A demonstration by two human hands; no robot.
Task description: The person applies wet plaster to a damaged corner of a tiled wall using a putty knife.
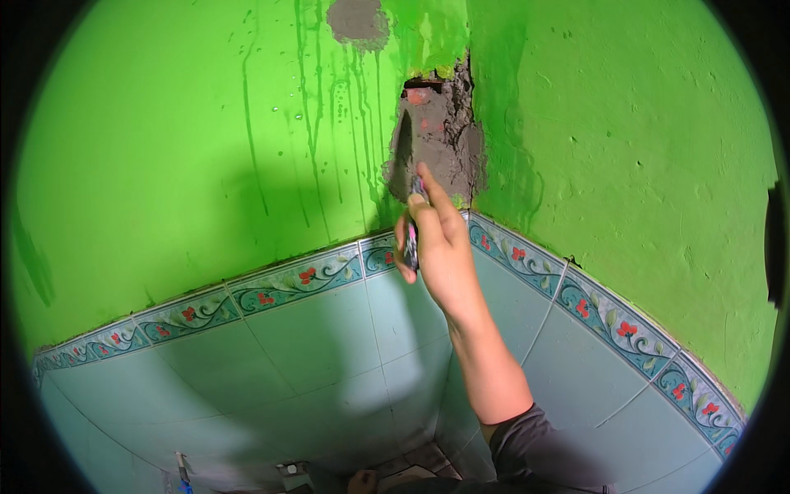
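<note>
My right hand reaches up to the wall corner, its fingers closed around the dark handle of a narrow trowel. Pink marks show on the handle. The index finger stretches forward along the tool, and the dark, slim blade points upward. Blade and fingers are in front of a rough patch of wet grey mortar, and whether the blade touches it I cannot tell. At the patch's top, reddish brick shows beside a dark gap. Broken, ragged mortar runs along the corner. My left hand is not in view.
A second grey mortar patch sits higher on the drip-streaked green wall. Below runs a floral tile border over pale blue tiles. A blue-handled object and a dim, skin-coloured shape appear at the lower edge.
</note>
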